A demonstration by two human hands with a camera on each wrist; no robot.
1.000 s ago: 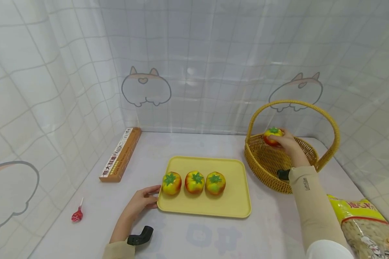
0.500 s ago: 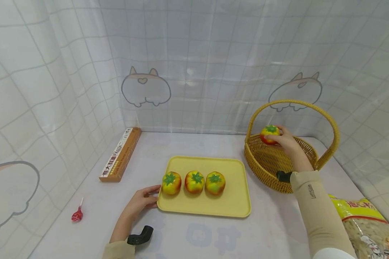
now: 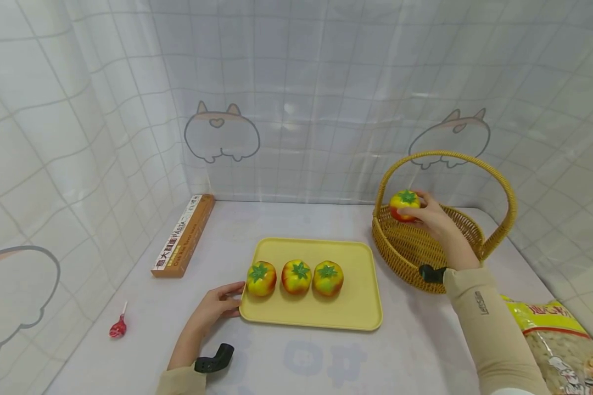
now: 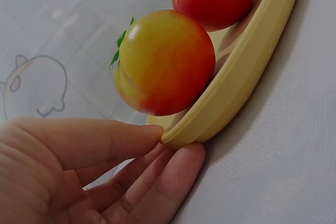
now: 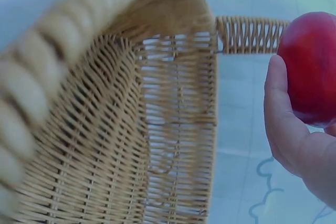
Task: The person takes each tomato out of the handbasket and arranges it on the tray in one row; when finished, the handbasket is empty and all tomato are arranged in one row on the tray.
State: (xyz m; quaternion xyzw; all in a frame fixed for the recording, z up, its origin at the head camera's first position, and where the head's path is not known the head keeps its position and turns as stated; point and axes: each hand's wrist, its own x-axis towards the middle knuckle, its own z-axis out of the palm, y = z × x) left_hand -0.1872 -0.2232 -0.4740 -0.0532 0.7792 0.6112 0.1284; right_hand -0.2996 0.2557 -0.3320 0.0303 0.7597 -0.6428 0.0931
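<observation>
My right hand (image 3: 435,224) grips a red and yellow tomato (image 3: 404,208) with a green leafy top, inside the arch of the wicker basket's (image 3: 396,263) handle. In the right wrist view, the tomato (image 5: 315,72) shows its smooth red side, raised clear of the weave. With thumb above and fingers beneath, my left hand (image 4: 121,166) pinches the corner of a pale yellow tray (image 4: 236,93). On that tray stand three similar tomatoes in a row: a left one (image 3: 261,278), a middle one (image 3: 296,277) and a right one (image 3: 328,278).
A brown pasta box (image 3: 184,237) lies at the back left. Closer in on that side is a red lollipop (image 3: 118,328). A yellow-topped food bag (image 3: 555,345) lies at the front right. White gridded curtains (image 3: 296,99) close off the back and sides.
The tomato in my right hand has risen a little and shifted left, toward the basket handle's left side. My left hand, the tray and its three tomatoes stay put.
</observation>
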